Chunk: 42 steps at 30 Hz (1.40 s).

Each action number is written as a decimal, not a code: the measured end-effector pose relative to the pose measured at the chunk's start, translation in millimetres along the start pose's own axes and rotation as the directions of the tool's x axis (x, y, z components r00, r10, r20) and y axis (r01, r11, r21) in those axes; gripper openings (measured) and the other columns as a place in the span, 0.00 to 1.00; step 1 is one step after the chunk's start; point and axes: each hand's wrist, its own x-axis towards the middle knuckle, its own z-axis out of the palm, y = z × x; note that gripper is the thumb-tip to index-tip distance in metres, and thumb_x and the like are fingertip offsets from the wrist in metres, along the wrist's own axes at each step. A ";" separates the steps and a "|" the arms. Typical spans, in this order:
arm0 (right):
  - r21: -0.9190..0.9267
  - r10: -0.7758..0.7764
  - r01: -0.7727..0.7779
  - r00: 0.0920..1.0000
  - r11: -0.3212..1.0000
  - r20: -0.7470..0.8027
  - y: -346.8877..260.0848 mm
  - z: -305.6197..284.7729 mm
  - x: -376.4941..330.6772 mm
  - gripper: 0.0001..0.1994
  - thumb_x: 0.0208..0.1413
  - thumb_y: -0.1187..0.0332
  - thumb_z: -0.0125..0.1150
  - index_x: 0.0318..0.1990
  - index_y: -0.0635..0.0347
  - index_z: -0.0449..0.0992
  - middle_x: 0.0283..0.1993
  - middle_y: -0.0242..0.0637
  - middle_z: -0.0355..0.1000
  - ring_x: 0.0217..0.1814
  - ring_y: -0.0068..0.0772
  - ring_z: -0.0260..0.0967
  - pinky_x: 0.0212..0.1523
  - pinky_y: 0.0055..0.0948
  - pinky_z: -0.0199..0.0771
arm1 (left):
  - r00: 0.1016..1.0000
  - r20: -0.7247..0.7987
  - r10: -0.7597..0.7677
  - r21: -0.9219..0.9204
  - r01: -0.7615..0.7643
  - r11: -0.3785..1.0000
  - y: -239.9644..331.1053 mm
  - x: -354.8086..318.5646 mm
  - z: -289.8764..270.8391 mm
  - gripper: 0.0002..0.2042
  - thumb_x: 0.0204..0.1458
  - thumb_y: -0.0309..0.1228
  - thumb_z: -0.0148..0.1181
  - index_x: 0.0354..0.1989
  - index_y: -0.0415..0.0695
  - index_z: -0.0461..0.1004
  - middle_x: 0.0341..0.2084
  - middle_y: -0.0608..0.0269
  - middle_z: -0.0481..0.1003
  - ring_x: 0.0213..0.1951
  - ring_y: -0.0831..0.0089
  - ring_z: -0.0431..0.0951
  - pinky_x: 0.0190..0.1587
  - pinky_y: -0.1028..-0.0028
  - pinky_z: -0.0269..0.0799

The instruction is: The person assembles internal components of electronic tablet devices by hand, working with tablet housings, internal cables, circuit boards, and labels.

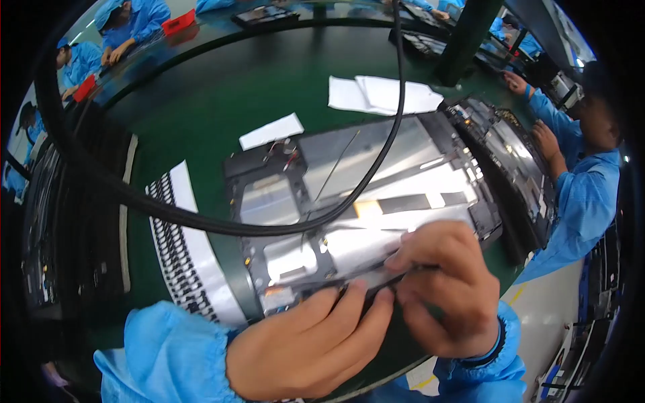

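Observation:
A large flat electronic housing (322, 235), black-framed with silver metal plates, lies on the green table before me. Along its near edge rests my left hand (312, 346), fingers stretched out and slightly apart, fingertips touching the rim; its thumb is hidden. Close to those fingertips, my right hand (453, 289) is bent in a pinch at the same edge. A thin dark line shows by its fingers, but what they hold is too small to make out. A thick black cable (269, 230) loops across the view in front of the housing.
At the left, a white sheet with rows of small black parts (176, 248) lies beside stacked dark panels (80, 215). White papers (383, 94) lie beyond the housing. A second dark housing (504, 148) stands to the right, near a co-worker (578, 161) in blue. A green post (467, 43) rises behind.

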 end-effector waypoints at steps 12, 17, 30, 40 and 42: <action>-0.026 0.172 -0.173 0.985 0.985 -0.010 -48.0 35.6 -60.3 0.13 0.31 0.80 0.59 0.31 0.64 0.71 0.32 0.42 0.67 0.33 0.39 0.65 0.33 0.31 0.65 | 0.976 0.110 -0.189 -0.412 0.218 0.885 8.9 -99.2 -30.2 0.16 0.39 0.35 0.60 0.38 0.46 0.74 0.38 0.56 0.72 0.40 0.60 0.72 0.39 0.64 0.66; -0.079 0.062 -0.065 0.997 0.995 -0.045 -90.9 88.7 -59.2 0.04 0.35 0.75 0.54 0.22 0.65 0.68 0.22 0.39 0.57 0.24 0.36 0.57 0.25 0.31 0.58 | 0.926 0.262 -0.273 -0.321 0.350 0.880 22.8 -99.0 -34.0 0.18 0.37 0.39 0.61 0.40 0.50 0.73 0.42 0.57 0.69 0.43 0.58 0.68 0.43 0.63 0.62; 0.270 0.014 -0.061 0.985 0.961 0.173 -97.5 52.8 -37.2 0.06 0.37 0.74 0.55 0.25 0.65 0.66 0.25 0.41 0.59 0.27 0.40 0.58 0.27 0.32 0.58 | 0.915 0.292 -0.279 -0.259 0.356 0.898 22.8 -93.4 -35.1 0.20 0.36 0.39 0.61 0.41 0.51 0.73 0.42 0.58 0.69 0.44 0.57 0.66 0.41 0.63 0.62; 0.350 0.367 -0.293 0.915 0.890 -0.167 12.5 -65.3 -52.5 0.05 0.48 0.73 0.55 0.29 0.66 0.68 0.32 0.40 0.67 0.36 0.31 0.64 0.38 0.27 0.64 | 1.000 -0.015 -0.008 -0.314 0.003 0.949 18.6 -0.9 -51.4 0.14 0.37 0.26 0.56 0.34 0.33 0.71 0.36 0.51 0.70 0.39 0.57 0.71 0.40 0.67 0.69; 0.392 0.418 -0.364 0.906 0.845 -0.061 31.0 -78.6 -42.7 0.03 0.46 0.75 0.54 0.26 0.66 0.69 0.38 0.41 0.67 0.42 0.33 0.63 0.46 0.28 0.60 | 0.989 0.115 0.097 -0.239 -0.067 0.969 8.6 31.2 -33.4 0.14 0.43 0.33 0.58 0.39 0.43 0.72 0.38 0.57 0.71 0.40 0.61 0.72 0.41 0.67 0.68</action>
